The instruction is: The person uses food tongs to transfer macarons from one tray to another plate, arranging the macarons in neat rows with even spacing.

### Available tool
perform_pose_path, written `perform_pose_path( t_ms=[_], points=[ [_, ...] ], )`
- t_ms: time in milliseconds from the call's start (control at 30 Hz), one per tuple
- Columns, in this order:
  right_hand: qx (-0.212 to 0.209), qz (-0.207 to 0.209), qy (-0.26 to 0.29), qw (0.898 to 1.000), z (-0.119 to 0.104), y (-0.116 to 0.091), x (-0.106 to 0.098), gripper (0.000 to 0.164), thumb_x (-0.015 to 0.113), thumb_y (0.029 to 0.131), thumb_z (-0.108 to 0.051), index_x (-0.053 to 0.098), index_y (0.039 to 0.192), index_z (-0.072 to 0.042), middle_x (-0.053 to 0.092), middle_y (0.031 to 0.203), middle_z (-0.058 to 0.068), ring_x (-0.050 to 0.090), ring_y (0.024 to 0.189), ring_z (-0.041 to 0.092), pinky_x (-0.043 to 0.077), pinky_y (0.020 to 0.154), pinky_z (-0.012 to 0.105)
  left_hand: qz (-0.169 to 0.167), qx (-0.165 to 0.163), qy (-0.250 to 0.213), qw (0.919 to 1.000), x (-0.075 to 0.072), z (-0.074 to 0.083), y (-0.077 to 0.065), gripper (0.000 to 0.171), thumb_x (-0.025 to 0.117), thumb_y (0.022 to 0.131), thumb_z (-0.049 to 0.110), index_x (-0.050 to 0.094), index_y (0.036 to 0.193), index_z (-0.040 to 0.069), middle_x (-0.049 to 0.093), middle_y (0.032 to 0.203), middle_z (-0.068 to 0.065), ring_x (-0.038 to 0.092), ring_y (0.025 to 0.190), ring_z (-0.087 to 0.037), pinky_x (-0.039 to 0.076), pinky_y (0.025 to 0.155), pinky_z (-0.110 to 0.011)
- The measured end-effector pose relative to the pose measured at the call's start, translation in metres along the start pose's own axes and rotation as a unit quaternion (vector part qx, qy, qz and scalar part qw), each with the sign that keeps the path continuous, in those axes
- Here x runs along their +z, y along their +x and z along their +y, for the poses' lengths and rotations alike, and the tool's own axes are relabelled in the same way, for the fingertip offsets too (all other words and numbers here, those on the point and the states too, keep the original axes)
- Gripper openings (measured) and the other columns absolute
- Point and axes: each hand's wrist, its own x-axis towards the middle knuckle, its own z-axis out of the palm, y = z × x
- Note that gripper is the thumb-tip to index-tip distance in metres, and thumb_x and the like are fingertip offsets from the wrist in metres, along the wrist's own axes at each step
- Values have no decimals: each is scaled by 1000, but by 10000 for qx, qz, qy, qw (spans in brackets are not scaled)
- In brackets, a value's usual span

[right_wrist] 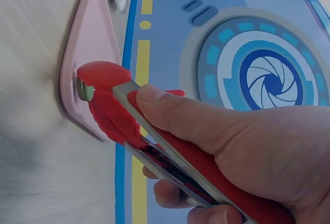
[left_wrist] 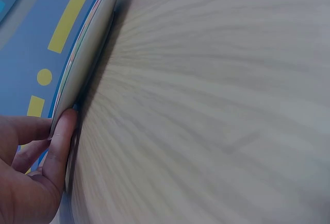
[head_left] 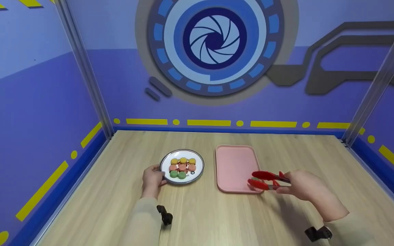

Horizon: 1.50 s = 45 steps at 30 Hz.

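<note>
My left hand pinches the left rim of a round white plate with a dark edge; the left wrist view has thumb and fingers at that rim. On the plate lie macarons in rows: yellow, pink and two green. In my right hand are red-tipped tongs, gripped by their handles. Between the tong tips is a green macaron, partly hidden by the red heads. The tips are over the lower right part of a pink rectangular tray; whether the macaron touches it I cannot tell.
Plate and tray stand side by side on a light wooden table, with a narrow gap between them. Blue printed panels enclose the table at the back and sides. A metal corner post stands at the back left.
</note>
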Motion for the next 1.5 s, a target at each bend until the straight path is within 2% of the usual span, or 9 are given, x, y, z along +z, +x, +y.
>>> perform_pose_path(
  t_ms=[100,267,533,733,1000,1133,1300,1500],
  points=[
    [-109,90,50,9999,-5,3,0,57,82,81,-52,74,107,-1,71,84,4,57,69,17,49,58,32,35,25,-70,10000,1,0,1,49,53,90,-10,56,140,-6,57,142,-29,68,97,-23,62,61,-23],
    [-309,264,153,9991,-18,11,0,53,83,80,-51,75,102,-3,69,79,2,55,65,16,47,55,30,54,-34,11,10000,2,-1,3,50,54,90,-10,56,140,-6,57,143,-29,68,98,-23,62,61,-23],
    [-374,361,185,9985,-45,32,3,44,86,79,-44,75,99,-6,69,78,1,55,65,15,54,58,29,78,-97,95,9999,4,0,4,49,55,92,-9,56,141,-4,57,144,-28,69,107,-28,63,63,-24],
    [-527,438,179,9975,-68,50,4,43,86,80,-43,75,100,-7,72,80,3,59,65,15,60,62,30,101,-122,136,9998,4,1,3,49,55,91,-8,57,140,-4,57,144,-28,69,101,-24,62,61,-23],
    [-821,641,78,9945,-101,71,12,41,86,80,-45,75,95,-9,69,76,1,56,63,15,58,62,31,99,-69,85,9999,3,2,3,50,55,89,-9,58,139,-5,58,143,-28,69,92,-20,61,59,-22],
    [-871,571,236,9943,-118,79,18,39,87,79,-43,77,96,-9,74,79,2,60,64,15,62,67,35,125,3,106,9999,2,2,2,50,56,88,-9,59,138,-5,59,142,-29,68,90,-19,61,58,-22],
    [-945,373,376,9941,-138,88,23,38,87,80,-40,77,97,-8,76,84,5,64,70,17,63,78,38,135,-66,139,9998,1,1,3,50,56,89,-9,59,138,-4,59,142,-28,68,93,-20,61,58,-22],
    [-1063,270,289,9935,-153,97,29,37,87,80,-42,76,93,-9,72,76,3,57,65,17,56,70,33,109,-42,90,9999,1,0,4,52,55,88,-9,58,139,-4,58,142,-29,68,89,-19,61,58,-22]
  ],
)
